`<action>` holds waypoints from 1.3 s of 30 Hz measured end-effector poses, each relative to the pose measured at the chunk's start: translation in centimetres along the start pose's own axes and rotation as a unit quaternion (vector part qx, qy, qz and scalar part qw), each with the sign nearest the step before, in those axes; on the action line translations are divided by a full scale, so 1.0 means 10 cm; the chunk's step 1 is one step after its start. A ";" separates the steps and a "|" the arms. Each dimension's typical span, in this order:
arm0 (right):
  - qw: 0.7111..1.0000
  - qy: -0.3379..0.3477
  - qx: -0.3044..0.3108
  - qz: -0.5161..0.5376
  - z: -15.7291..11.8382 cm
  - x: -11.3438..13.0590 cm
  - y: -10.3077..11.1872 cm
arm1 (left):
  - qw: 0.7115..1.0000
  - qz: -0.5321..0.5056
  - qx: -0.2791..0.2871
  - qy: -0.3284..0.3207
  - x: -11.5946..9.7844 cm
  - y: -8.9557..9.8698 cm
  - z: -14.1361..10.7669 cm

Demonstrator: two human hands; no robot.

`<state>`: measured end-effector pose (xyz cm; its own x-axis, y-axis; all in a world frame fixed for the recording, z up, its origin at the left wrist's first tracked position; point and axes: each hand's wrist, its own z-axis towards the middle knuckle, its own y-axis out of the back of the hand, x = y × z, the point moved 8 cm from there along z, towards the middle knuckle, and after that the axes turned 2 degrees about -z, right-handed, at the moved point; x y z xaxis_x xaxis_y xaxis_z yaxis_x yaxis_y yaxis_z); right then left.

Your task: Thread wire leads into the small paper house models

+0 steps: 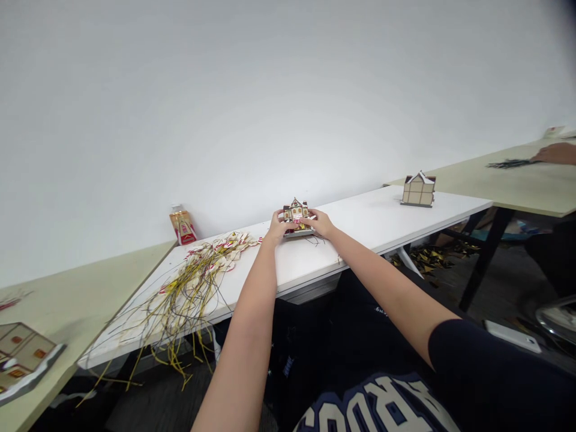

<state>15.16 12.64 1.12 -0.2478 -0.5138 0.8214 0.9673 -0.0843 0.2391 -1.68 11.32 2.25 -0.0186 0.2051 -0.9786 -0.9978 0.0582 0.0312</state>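
A small model house [296, 210] with a snowy roof and a red-and-white awning sits upright at the white table's middle, its front toward me. My left hand [278, 228] grips its left side, fingers behind and thumb across the front. On the other side my right hand [321, 223] holds it too, with the thumb near the awning. Thin dark wires [316, 240] lie by the base under my right hand. My fingertips behind the house are hidden.
A heap of yellow and black wires [193, 288] hangs over the white table's [360, 225] front edge. Behind it stands a red-and-tan package [183, 225]. Other model houses sit at right [418, 189] and far left [22, 354]. Another person's hand [557, 153] touches dark wires [510, 163].
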 end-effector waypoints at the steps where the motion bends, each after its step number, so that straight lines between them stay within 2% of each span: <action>1: 1.000 -0.002 0.000 0.000 0.00 0.00 0.00 | 1.000 -0.006 0.004 0.006 -0.01 -0.01 -0.02; 7: 1.000 0.000 0.003 0.000 0.02 -0.02 0.00 | 0.999 -0.043 -0.002 0.020 -0.06 -0.01 -0.08; 15: 1.000 0.004 0.005 0.004 0.06 -0.11 -0.01 | 0.999 -0.038 -0.022 0.031 -0.07 0.00 -0.09; 29: 0.999 0.003 0.013 0.033 0.05 -0.08 -0.02 | 0.998 -0.056 -0.031 0.023 -0.05 0.02 -0.07; 39: 0.999 0.014 0.027 0.015 0.04 -0.08 -0.03 | 0.998 -0.052 -0.027 0.020 -0.05 -0.01 -0.08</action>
<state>15.04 13.38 0.59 -0.2155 -0.5389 0.8143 0.9701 -0.0227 0.2417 -1.64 10.46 2.63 0.0833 0.1614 -0.9834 -0.9965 0.0240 -0.0805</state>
